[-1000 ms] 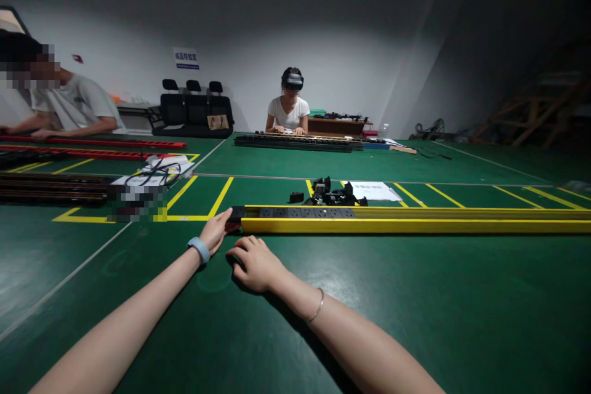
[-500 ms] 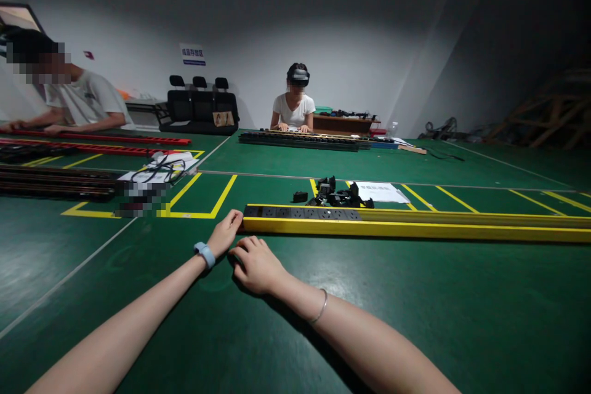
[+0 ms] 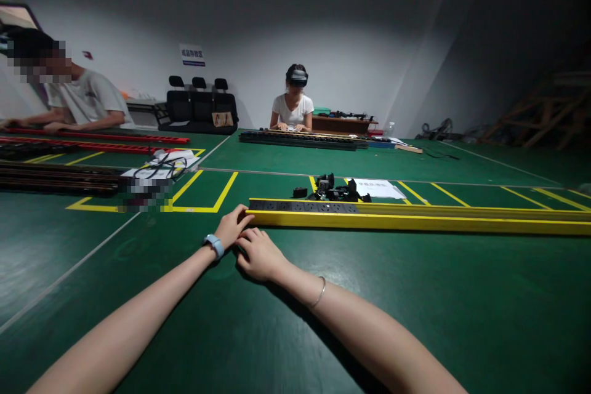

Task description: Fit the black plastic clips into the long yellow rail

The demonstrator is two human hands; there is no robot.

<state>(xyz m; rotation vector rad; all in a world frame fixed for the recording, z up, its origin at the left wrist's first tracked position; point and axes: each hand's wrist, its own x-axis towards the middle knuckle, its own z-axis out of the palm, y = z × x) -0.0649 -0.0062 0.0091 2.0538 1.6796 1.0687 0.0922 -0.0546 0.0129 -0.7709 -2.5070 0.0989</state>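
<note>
A long yellow power strip channel [image 3: 415, 222] lies across the table, with black socket modules [image 3: 309, 206] set in its left part. My left hand [image 3: 232, 228], wearing a light blue watch band, has its thumb and fingers closed around the left end of the strip. Just below and in front of that end is my right hand [image 3: 263, 255], a thin bangle on its wrist. Its fingers are curled with the tips close to my left hand; whatever they hold, if anything, is hidden. Loose black parts [image 3: 330, 188] lie behind the strip.
On the green table [image 3: 369, 314], a paper sheet [image 3: 376, 188] lies behind the strip. Dark rails [image 3: 55, 180], red rails [image 3: 92, 138] and cables [image 3: 168, 163] lie at the left. Two co-workers sit beyond, one at the left, one at the far side behind black strips [image 3: 295, 140].
My left hand has shifted slightly right, its fingers now over the strip's end. My right hand has edged up and right, closer to it. The view has tilted slightly.
</note>
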